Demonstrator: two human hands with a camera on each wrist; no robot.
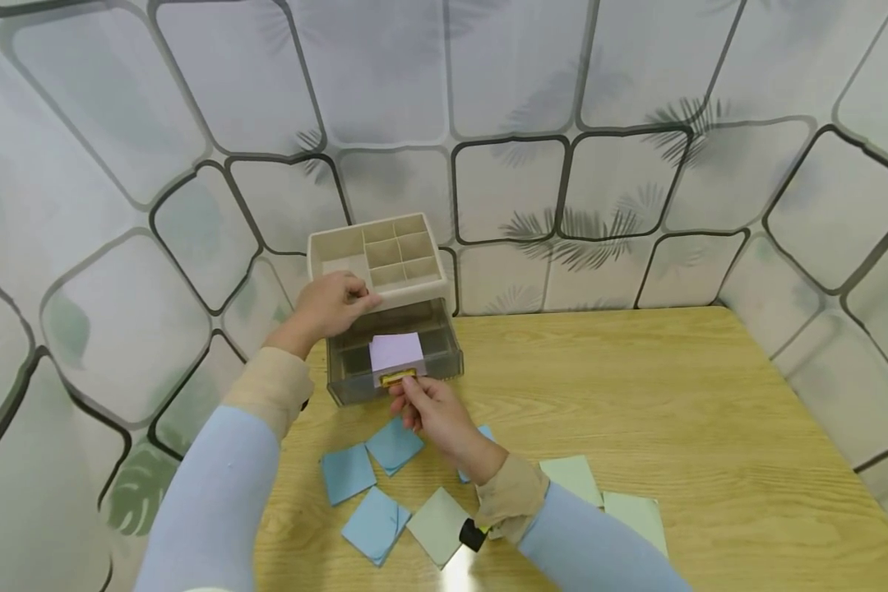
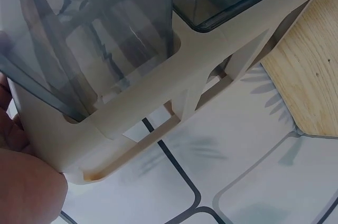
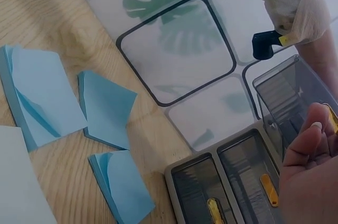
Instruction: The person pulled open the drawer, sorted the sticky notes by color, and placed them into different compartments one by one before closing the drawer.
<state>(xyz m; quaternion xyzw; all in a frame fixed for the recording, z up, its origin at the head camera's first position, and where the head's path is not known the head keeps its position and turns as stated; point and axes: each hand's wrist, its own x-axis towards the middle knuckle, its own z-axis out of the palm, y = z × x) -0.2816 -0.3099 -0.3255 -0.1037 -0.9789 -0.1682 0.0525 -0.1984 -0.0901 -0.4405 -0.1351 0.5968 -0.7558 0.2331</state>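
"Largest first?"
"Beige organizer (image 1: 414, 294), table's (image 1: 710, 411) ten o'clock; smoky drawer (image 1: 446, 364) standing open."
"Hands?"
"Left hand (image 1: 333, 302): fingers bent, gripping organizer's edge, seven o'clock. Right hand (image 1: 438, 413): pinched closed."
"Paper?"
"Purple pad (image 1: 396, 350), inside drawer."
"Smallest?"
"Gold handle (image 1: 394, 378), drawer's six o'clock, in right hand's pinch."

Left sleeve (image 1: 225, 493) and right sleeve (image 1: 595, 538) are light blue. Left wrist wrap (image 1: 268, 390) and right wrist wrap (image 1: 514, 497) are beige, crinkled fabric. Each carries a small black module (image 3: 264, 45) with a yellow tab (image 3: 285, 40). Left hand (image 1: 327, 304) and right hand (image 1: 441, 413) are bare
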